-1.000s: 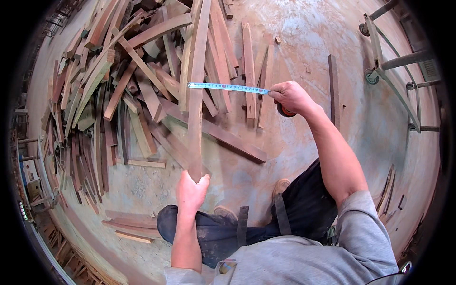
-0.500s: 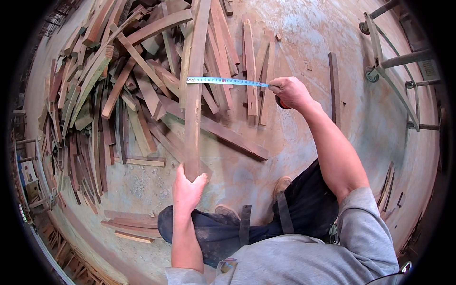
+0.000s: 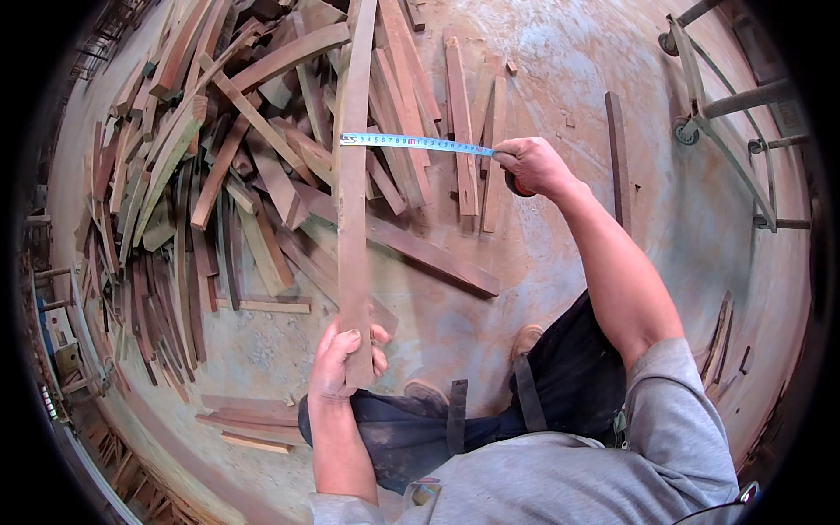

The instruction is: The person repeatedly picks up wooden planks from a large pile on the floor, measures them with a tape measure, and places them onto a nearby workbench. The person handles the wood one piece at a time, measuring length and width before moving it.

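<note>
My left hand [image 3: 343, 359] grips the plank's [image 3: 353, 175] near end, steadying it, while my right hand [image 3: 532, 164], closed on the tape [image 3: 411, 143], stretches it across.

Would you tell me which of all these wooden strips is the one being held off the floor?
It is the long brown strip gripped at its near end by the left hand. The tape measure blade, drawn from the right hand, crosses it; the others lie on the floor.

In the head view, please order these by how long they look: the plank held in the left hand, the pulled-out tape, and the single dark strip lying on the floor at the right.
1. plank, clearly longest.
2. tape and dark strip: they look about alike, so I leave them unranked.
</note>
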`<move>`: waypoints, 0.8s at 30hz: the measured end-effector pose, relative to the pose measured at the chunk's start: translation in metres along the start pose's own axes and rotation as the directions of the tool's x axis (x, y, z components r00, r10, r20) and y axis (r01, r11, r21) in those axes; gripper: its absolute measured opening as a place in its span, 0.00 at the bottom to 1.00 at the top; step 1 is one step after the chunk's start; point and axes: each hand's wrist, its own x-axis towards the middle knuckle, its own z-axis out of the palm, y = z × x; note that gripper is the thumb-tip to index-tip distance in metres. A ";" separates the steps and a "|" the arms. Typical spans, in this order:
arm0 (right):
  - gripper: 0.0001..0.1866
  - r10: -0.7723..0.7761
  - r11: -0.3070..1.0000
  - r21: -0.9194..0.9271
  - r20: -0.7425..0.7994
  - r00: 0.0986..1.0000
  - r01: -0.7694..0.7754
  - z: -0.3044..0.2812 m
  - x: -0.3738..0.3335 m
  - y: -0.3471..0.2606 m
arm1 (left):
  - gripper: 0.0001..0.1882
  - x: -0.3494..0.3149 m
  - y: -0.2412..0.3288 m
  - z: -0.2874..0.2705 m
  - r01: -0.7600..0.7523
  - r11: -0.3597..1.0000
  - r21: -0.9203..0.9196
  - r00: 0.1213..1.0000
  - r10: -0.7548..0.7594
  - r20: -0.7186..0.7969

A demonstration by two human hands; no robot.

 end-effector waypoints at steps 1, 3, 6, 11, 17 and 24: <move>0.11 -0.011 1.000 -0.010 -0.015 1.000 0.011 0.002 0.002 0.003 | 0.30 0.001 0.000 0.001 -0.001 1.000 -0.004 1.000 0.001 0.001; 0.11 -0.056 0.997 -0.051 -0.051 0.997 0.054 0.006 0.005 0.011 | 0.32 0.002 0.000 0.002 -0.003 1.000 -0.011 1.000 0.003 0.004; 0.11 -0.087 0.992 -0.093 -0.080 0.993 0.080 0.008 0.005 0.013 | 0.34 0.001 0.000 0.002 -0.001 1.000 -0.002 1.000 0.001 -0.011; 0.11 -0.048 0.998 -0.050 -0.106 0.993 0.043 0.006 0.004 0.009 | 0.33 0.005 -0.006 -0.004 -0.008 1.000 0.018 1.000 0.007 0.024; 0.13 0.172 0.733 0.680 -0.151 0.973 -0.025 0.000 0.006 -0.019 | 0.28 0.008 -0.019 0.011 0.107 0.994 0.014 0.994 -0.108 0.019; 0.09 0.268 0.469 0.879 -0.055 0.962 -0.081 -0.022 0.000 -0.042 | 0.22 0.004 -0.036 0.048 -0.080 0.902 0.423 0.983 0.142 -0.118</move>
